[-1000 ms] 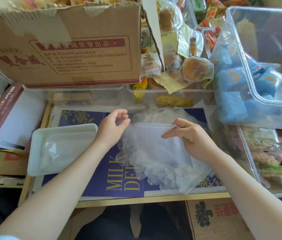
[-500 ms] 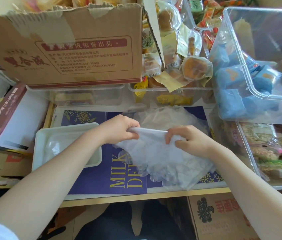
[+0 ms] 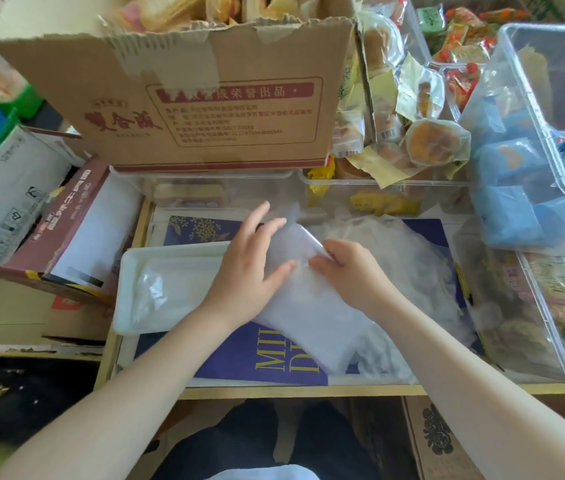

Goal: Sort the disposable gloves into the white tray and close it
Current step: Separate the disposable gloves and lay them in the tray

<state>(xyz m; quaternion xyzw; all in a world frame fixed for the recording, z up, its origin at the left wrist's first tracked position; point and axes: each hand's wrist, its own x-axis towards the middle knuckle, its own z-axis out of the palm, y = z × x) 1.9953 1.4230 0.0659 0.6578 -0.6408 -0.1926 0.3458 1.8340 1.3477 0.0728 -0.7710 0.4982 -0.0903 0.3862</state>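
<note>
Pressing flat, since half a second ago: left hand (image 3: 249, 268) open, right hand (image 3: 346, 271) pinching folded translucent plastic glove bundle (image 3: 308, 306) at centre frame, now overlapping shallow white rectangular tray (image 3: 128, 271) centre left; transfer starting. Loose gloves (image 3: 395, 244) remaining behind.

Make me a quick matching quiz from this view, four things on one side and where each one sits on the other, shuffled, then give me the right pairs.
Things:
1. white tray
2. cardboard box
3. blue packets
4. folded glove stack

Places:
A. in the clear bin at the far right
B. under both hands, on the purple mat
C. left of the left hand, open
D. behind the work area, on clear containers

Pairs: 1-C, 2-D, 3-A, 4-B. The right hand presses the stack from the right.
</note>
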